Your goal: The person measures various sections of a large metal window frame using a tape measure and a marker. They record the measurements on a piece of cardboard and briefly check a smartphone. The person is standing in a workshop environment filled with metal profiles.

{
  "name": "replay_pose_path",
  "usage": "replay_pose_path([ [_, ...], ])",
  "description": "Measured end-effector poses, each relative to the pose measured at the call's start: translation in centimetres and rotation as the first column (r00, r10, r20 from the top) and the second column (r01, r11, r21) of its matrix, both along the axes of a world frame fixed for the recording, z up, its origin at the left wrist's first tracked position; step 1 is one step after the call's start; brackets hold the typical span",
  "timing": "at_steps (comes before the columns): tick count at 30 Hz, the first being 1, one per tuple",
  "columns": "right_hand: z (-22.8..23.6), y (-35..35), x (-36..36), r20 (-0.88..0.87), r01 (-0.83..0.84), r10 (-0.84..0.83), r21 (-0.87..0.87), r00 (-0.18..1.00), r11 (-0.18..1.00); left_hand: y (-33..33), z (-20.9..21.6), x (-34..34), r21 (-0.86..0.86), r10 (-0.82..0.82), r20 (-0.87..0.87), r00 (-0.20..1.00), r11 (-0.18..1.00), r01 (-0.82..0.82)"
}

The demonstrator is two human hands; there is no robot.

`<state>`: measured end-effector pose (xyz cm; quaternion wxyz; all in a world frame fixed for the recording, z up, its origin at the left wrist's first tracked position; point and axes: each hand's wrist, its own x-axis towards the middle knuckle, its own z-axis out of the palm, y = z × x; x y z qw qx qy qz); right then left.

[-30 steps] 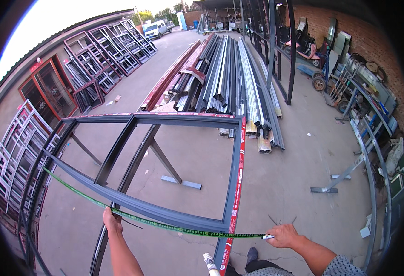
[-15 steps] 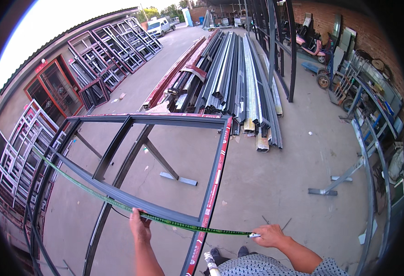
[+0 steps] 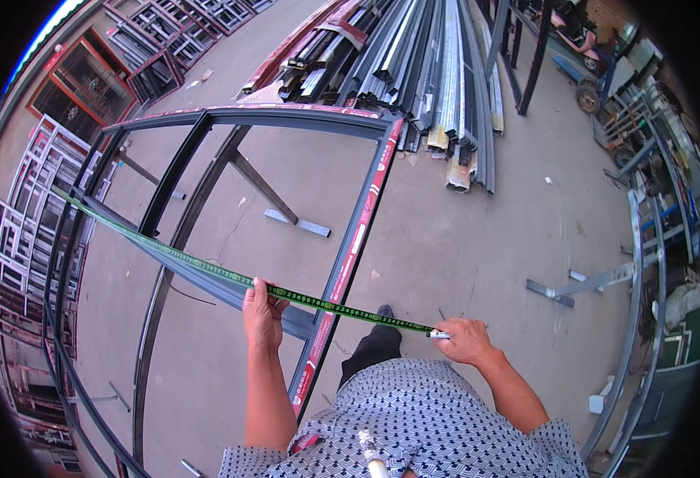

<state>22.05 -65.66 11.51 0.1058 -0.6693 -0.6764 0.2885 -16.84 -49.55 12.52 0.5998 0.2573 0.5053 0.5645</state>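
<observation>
A green tape measure [image 3: 315, 302] is pulled out slantwise across a dark grey metal window frame [image 3: 181, 159], whose edge carries red protective film. My left hand [image 3: 264, 317] is closed, pinching the blade between thumb and fingers over the frame's near part. Beyond the frame's right edge, my right hand [image 3: 465, 341] is closed round the tape's near end. A small white pen-like piece [image 3: 439, 334] pokes out of that fist; its rest is hidden. The far end of the blade reaches the frame's left side.
Metal profiles [image 3: 413, 72] lie piled on the ground ahead. Welded frames [image 3: 35, 183] lean along the left wall. A metal stand [image 3: 589, 285] and curved-looking rails are at the right. A white stick with a ragged tip [image 3: 372, 458] shows at the lower edge.
The view has tipped downward, so the frame and pile sit higher in it. My left hand has slid right along the tape, closer to the frame's red edge. A foot has stepped forward.
</observation>
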Motion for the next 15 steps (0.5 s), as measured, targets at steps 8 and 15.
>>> replay_pose_path([
  [8,1.9,9.2,3.1,0.078,-0.004,0.01,-0.079,0.997,0.997,8.2,-1.6,3.9,-0.025,0.072,0.03,0.997,0.997,-0.071],
  [15,2.9,16.7,6.6,0.049,0.022,-0.019,-0.048,0.999,0.999,15.6,-0.3,8.0,0.024,0.069,0.018,0.997,0.997,-0.07],
])
